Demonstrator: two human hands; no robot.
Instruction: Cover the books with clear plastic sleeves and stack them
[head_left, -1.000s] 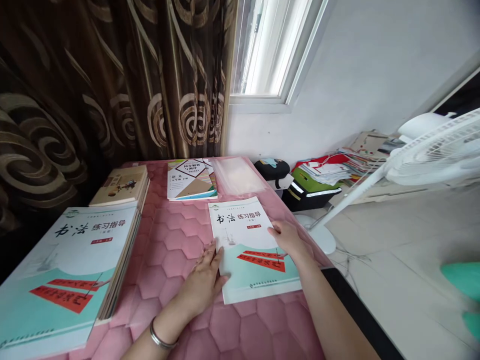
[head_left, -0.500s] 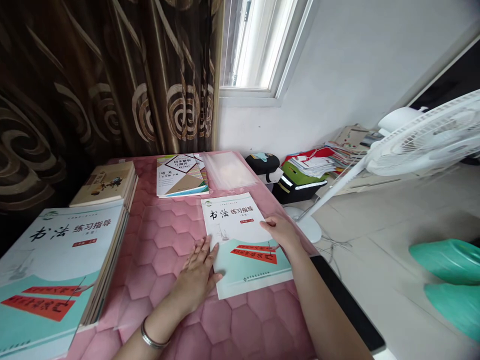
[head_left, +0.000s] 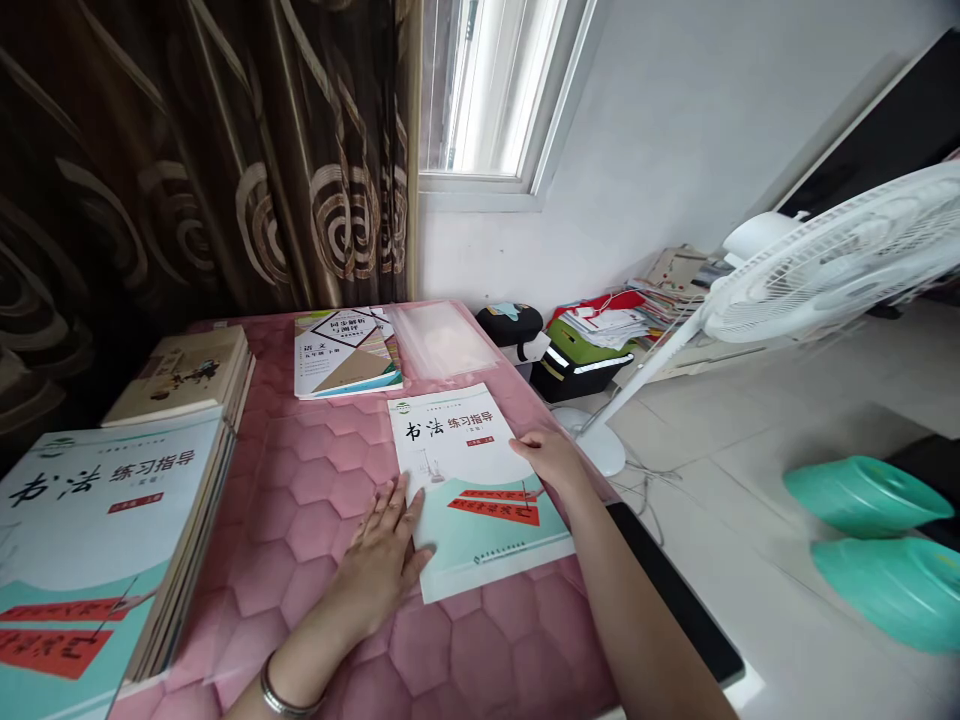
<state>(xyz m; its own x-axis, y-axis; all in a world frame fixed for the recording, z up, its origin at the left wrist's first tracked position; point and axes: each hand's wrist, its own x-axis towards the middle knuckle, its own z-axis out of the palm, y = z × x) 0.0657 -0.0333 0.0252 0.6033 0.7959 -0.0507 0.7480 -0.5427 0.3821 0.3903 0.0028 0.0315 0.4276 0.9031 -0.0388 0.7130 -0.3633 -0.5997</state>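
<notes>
A white and teal calligraphy workbook (head_left: 472, 480) lies flat on the pink quilted table cover (head_left: 322, 500). My left hand (head_left: 382, 560) rests flat on the cover with its fingers stretched out, touching the book's left edge. My right hand (head_left: 551, 462) lies on the book's right edge, fingers extended over the cover. A bracelet is on my left wrist.
A stack of the same workbooks (head_left: 97, 540) sits at the left edge, a beige book pile (head_left: 184, 372) behind it. More books (head_left: 345, 352) and a clear folder (head_left: 442, 338) lie at the back. A white fan (head_left: 825, 270), floor clutter (head_left: 600, 340) and teal stools (head_left: 877, 540) stand right.
The view has swung to the right, so everything sits further left in the picture. Both hands stay on the workbook's edges as before.
</notes>
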